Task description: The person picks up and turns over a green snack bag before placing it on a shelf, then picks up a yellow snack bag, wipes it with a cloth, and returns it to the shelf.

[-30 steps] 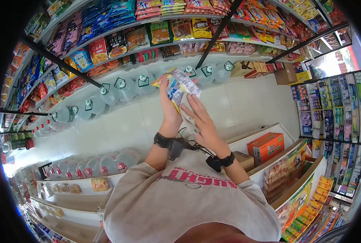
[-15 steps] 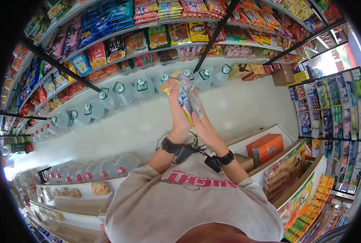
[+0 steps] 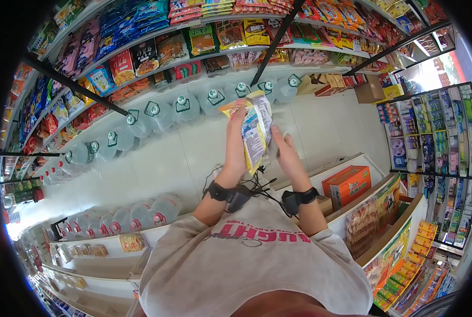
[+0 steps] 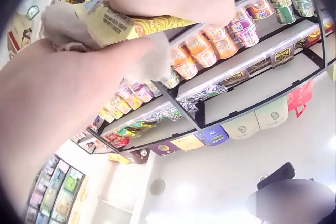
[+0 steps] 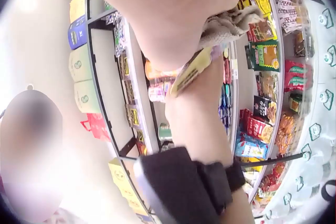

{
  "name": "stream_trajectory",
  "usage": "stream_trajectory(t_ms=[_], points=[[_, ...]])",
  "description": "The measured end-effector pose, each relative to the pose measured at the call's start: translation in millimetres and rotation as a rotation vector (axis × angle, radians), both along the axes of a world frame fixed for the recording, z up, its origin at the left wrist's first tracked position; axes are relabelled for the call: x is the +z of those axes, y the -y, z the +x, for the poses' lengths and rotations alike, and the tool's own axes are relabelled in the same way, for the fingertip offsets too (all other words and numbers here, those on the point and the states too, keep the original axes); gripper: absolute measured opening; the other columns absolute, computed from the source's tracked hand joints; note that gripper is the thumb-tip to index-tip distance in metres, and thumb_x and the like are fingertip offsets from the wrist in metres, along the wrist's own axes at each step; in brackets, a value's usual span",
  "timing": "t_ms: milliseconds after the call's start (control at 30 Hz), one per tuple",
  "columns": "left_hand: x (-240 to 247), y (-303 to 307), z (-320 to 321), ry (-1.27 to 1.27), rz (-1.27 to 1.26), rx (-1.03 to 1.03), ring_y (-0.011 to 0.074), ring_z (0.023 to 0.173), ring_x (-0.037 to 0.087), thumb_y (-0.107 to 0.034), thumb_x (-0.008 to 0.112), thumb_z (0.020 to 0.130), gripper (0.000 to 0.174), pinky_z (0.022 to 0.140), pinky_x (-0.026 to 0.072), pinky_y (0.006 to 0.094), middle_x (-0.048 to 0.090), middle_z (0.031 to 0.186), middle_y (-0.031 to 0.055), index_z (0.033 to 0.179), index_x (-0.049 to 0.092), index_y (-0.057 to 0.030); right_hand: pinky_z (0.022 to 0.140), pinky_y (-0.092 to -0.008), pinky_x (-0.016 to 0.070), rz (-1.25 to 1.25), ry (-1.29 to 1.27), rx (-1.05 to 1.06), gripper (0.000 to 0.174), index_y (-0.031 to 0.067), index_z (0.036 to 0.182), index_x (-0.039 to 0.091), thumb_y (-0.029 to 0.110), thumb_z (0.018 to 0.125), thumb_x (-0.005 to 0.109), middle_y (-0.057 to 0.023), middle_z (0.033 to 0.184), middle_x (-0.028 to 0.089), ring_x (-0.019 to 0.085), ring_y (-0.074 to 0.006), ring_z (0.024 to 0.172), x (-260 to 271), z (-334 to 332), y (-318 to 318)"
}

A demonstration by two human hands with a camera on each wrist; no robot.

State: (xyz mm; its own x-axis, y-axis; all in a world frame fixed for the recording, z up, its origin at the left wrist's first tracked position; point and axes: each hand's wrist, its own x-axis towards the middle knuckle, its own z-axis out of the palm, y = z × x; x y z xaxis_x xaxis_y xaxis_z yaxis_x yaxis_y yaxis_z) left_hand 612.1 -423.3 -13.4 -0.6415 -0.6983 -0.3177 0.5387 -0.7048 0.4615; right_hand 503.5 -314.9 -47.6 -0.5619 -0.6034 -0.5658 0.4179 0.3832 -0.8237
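Note:
A yellow, white and purple snack packet [image 3: 256,129] stands upright in the head view, its left side gripped by my left hand [image 3: 236,142]. My right hand [image 3: 290,161] is at the packet's right side, with a grey cloth [image 4: 153,60] held in it and bunched against the packet [image 4: 107,23] in the left wrist view. From the right wrist, the cloth [image 5: 228,27] shows beside my right hand [image 5: 173,14], and the packet's edge [image 5: 195,70] lies between both hands. Many of the fingertips are hidden.
Shelves of bagged snacks [image 3: 204,39] curve across the front, above large water bottles [image 3: 182,108] on the floor. More bottles [image 3: 140,214] stand at lower left. An orange box [image 3: 347,185] is at right, near a white shelf unit [image 3: 320,171].
The packet has turned more upright, its printed face showing, and has shifted right with my left hand. My right hand has moved right, its fingers slightly apart from the packet's front.

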Motion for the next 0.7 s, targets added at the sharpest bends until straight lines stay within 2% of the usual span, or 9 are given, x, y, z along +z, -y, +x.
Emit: stream_trajectory(t_ms=[100, 200, 233, 300, 400, 500, 600, 667, 700], points=[[1.3, 15.5, 15.8, 0.042, -0.106, -0.112, 0.0132, 0.094, 0.067, -0.041, 0.056, 0.101, 0.046, 0.084, 0.0525, 0.0286, 0.067, 0.11, 0.0061, 0.128, 0.057, -0.0035, 0.086, -0.0257, 0.0495, -0.167, -0.145, 0.1, 0.053, -0.0055, 0.132, 0.056, 0.033, 0.098, 0.067, -0.0058, 0.113, 0.069, 0.062, -0.0114, 0.099, -7.6, 0.8, -20.9], [-0.8, 20.7, 24.3, 0.112, -0.197, -0.186, 0.0143, 0.095, 0.067, -0.03, 0.065, 0.097, 0.041, 0.083, 0.0528, 0.0297, 0.067, 0.11, 0.0065, 0.127, 0.057, -0.0022, 0.086, -0.0251, 0.0486, -0.207, -0.25, 0.216, 0.043, -0.0041, 0.124, 0.061, 0.03, 0.098, 0.066, -0.0045, 0.108, 0.069, 0.061, -0.0099, 0.097, 8.7, 8.3, -20.8], [1.9, 18.1, 23.8, 0.148, -0.25, -0.202, 0.0155, 0.096, 0.067, -0.018, 0.07, 0.093, 0.04, 0.083, 0.0532, 0.0306, 0.067, 0.11, 0.0078, 0.126, 0.057, 0.0001, 0.083, -0.0253, 0.0487, -0.192, -0.265, 0.228, 0.04, -0.0037, 0.121, 0.062, 0.028, 0.098, 0.066, -0.0044, 0.106, 0.069, 0.061, -0.0095, 0.094, 8.3, 10.0, -19.4], [-3.7, 16.3, 24.7, 0.153, -0.266, -0.19, 0.016, 0.097, 0.067, -0.013, 0.07, 0.092, 0.039, 0.084, 0.0535, 0.0311, 0.068, 0.111, 0.008, 0.126, 0.057, 0.0012, 0.077, -0.0259, 0.049, -0.159, -0.293, 0.254, 0.034, -0.003, 0.116, 0.064, 0.026, 0.099, 0.064, -0.004, 0.101, 0.07, 0.06, -0.0086, 0.088, 7.9, 12.9, -18.2], [-5.1, 17.1, 21.8, 0.107, -0.203, -0.112, 0.0165, 0.098, 0.068, -0.009, 0.068, 0.092, 0.037, 0.084, 0.0538, 0.0314, 0.068, 0.111, 0.0086, 0.126, 0.057, 0.002, 0.067, -0.028, 0.0477, -0.153, -0.685, 0.247, 0.029, -0.0037, 0.113, 0.064, 0.022, 0.101, 0.06, -0.004, 0.094, 0.069, 0.057, -0.0076, 0.077, -2.6, 6.7, -22.2], [-15.5, 18.0, 20.4, 0.111, -0.219, -0.091, 0.0172, 0.1, 0.068, -0.005, 0.067, 0.092, 0.038, 0.084, 0.0541, 0.0318, 0.068, 0.113, 0.0095, 0.128, 0.056, 0.0017, 0.056, -0.0295, 0.0423, -0.168, -0.571, -0.217, 0.028, -0.0038, 0.11, 0.064, 0.022, 0.102, 0.057, -0.0036, 0.084, 0.068, 0.05, -0.0054, 0.067, -3.7, -8.7, -15.9], [-22.1, 12.2, 13.1, 0.085, -0.272, -0.144, 0.0175, 0.111, 0.063, -0.017, 0.061, 0.099, 0.044, 0.094, 0.0512, 0.0339, 0.062, 0.125, 0.0096, 0.138, 0.049, -0.0017, 0.079, -0.0356, 0.0504, -0.054, -0.689, 0.011, 0.026, -0.003, 0.118, 0.06, 0.014, 0.099, 0.055, -0.011, 0.102, 0.069, 0.062, -0.015, 0.088, 28.5, -5.8, -13.2], [-17.7, -0.9, 0.0, -0.006, -0.212, -0.189, 0.0159, 0.113, 0.061, -0.03, 0.056, 0.103, 0.045, 0.096, 0.0492, 0.0324, 0.062, 0.126, 0.0091, 0.138, 0.049, -0.0028, 0.1, -0.0452, 0.0409, -0.175, -1.265, 0.209, 0.032, -0.0025, 0.124, 0.057, 0.011, 0.094, 0.055, -0.0155, 0.119, 0.063, 0.056, -0.026, 0.114, 59.5, 29.4, 11.6], [-0.7, -15.7, -7.7, 0.187, -0.351, -0.051, 0.0131, 0.113, 0.059, -0.045, 0.045, 0.106, 0.052, 0.098, 0.0468, 0.0291, 0.062, 0.126, 0.0076, 0.137, 0.051, -0.0036, 0.107, -0.049, 0.0339, -0.232, -1.364, 0.275, 0.036, -0.0023, 0.126, 0.055, 0.01, 0.092, 0.056, -0.0168, 0.126, 0.059, 0.05, -0.0301, 0.124, 61.9, 34.9, 16.9]])
